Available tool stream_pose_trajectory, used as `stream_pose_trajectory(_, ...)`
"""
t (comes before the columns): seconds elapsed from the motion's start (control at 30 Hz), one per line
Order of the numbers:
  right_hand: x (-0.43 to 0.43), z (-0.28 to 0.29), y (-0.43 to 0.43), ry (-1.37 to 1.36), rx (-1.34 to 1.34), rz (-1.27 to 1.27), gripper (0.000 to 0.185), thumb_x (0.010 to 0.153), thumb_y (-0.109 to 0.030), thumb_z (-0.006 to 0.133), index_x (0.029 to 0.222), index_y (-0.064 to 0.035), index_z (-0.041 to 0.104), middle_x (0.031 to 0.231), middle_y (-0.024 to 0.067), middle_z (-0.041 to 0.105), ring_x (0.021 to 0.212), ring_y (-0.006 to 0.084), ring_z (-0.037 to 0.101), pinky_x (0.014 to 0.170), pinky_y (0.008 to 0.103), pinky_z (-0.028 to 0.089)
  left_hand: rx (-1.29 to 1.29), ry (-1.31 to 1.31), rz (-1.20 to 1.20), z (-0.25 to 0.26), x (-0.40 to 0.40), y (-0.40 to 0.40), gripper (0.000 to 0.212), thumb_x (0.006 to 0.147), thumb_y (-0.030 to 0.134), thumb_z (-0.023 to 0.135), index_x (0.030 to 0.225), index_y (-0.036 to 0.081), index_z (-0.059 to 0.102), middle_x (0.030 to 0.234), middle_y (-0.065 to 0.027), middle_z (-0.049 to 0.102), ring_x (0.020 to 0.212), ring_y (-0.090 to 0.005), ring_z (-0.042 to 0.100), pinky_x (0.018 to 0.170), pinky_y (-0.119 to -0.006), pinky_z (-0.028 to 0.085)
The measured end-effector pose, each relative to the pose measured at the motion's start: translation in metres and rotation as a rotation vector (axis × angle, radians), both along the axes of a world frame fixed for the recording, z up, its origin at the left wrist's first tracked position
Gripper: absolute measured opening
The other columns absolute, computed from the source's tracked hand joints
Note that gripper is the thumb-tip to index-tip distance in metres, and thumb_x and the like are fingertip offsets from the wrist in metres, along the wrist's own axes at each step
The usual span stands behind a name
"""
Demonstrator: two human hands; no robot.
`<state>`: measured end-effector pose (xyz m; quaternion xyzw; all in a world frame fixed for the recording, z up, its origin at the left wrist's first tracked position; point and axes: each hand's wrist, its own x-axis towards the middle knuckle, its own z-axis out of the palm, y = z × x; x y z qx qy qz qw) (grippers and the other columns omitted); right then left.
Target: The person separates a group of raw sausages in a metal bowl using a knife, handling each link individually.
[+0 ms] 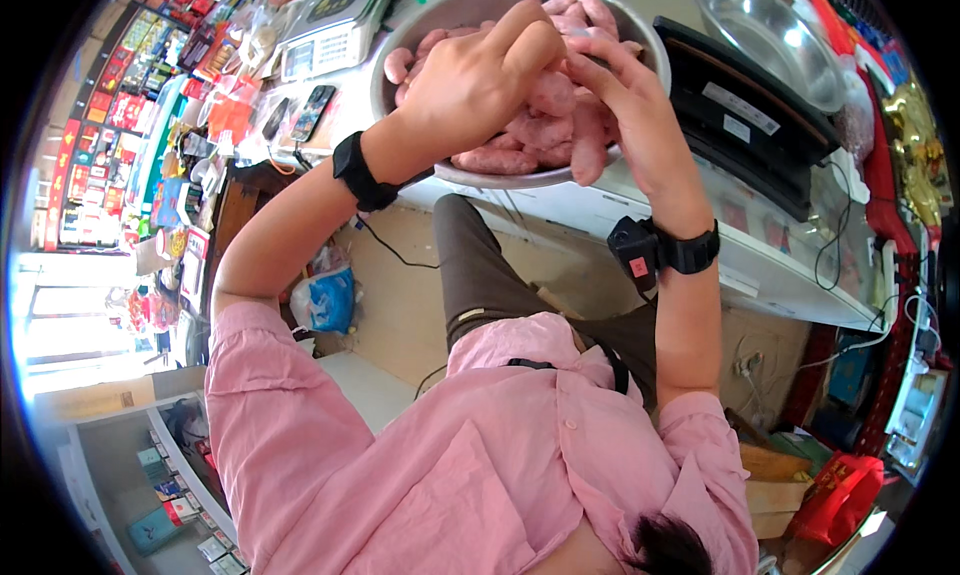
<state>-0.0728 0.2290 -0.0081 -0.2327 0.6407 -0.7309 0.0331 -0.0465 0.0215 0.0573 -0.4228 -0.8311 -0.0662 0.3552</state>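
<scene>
A large round steel bowl (658, 46) stands at the counter's near edge and holds many raw pink sausages (499, 160). Both hands are over it, close together. My left hand (480, 76) has its fingers curled in above the bowl's middle, with its back to the camera. My right hand (634, 94) faces it, thumb and fingers bent around something at the sausages. Between the two hands hangs a plump sausage link (551, 93). The fingertips partly cover one another, so what exactly each one pinches is hidden. Black bands are strapped on both wrists.
Left of the bowl are a digital scale (322, 46) and a smartphone (313, 113). On the right lie a black flat device (739, 121) with a cable and an empty steel basin (780, 34). A blue and white plastic bag (326, 301) is on the floor below the counter.
</scene>
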Motion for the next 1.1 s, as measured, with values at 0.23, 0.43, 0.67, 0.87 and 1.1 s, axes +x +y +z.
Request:
stream_pose_trajectory(0.23,0.000,0.002,-0.021,-0.137,-0.456,-0.009,0.051,0.089,-0.003,0.081,0.134,0.0010,0.056,0.130,0.0108,0.060,0.119,0.0183,0.060,0.101,0.0323,0.053,0.118,-0.106,-0.029,-0.003,-0.005,-0.007,0.034,0.080,0.003,0.073,0.110,0.005,0.056,0.114,-0.0105,0.063,0.094,-0.0355,0.068,0.074,-0.041,0.057)
stream_pose_trajectory(0.43,0.008,0.016,-0.014,-0.159,-0.498,0.024,0.068,0.090,0.009,0.074,0.148,0.0004,0.041,0.138,0.0193,0.057,0.122,0.0270,0.066,0.106,0.0377,0.057,0.324,-0.475,0.110,-0.013,-0.013,-0.028,0.035,0.084,-0.004,0.073,0.112,0.002,0.054,0.106,-0.0138,0.069,0.093,-0.0290,0.073,0.079,-0.037,0.058)
stream_pose_trajectory(0.67,0.002,-0.007,-0.015,0.036,-0.494,-0.045,0.070,0.087,0.014,0.072,0.147,-0.0033,0.041,0.140,0.0140,0.055,0.125,0.0237,0.062,0.103,0.0375,0.057,0.459,-0.821,0.115,-0.003,-0.015,-0.026,0.026,0.089,-0.002,0.066,0.112,0.002,0.055,0.100,-0.0091,0.069,0.091,-0.0171,0.074,0.072,-0.031,0.058)
stream_pose_trajectory(0.87,0.000,-0.015,-0.013,0.072,-0.383,-0.127,0.054,0.086,-0.002,0.081,0.133,-0.0040,0.053,0.130,0.0076,0.055,0.117,0.0149,0.058,0.098,0.0306,0.053,0.536,-1.240,0.024,-0.002,-0.029,-0.036,0.024,0.088,0.001,0.063,0.112,0.004,0.060,0.097,-0.0006,0.063,0.082,-0.0060,0.064,0.065,-0.022,0.051)
stream_pose_trajectory(1.1,0.005,-0.013,-0.015,-0.033,-0.442,-0.110,0.045,0.092,-0.005,0.076,0.130,-0.0046,0.052,0.127,0.0071,0.056,0.116,0.0142,0.060,0.095,0.0289,0.055,0.654,-1.370,-0.028,0.001,-0.031,-0.038,0.030,0.088,-0.003,0.062,0.116,0.007,0.059,0.099,0.0020,0.061,0.087,0.0005,0.058,0.066,-0.016,0.046)
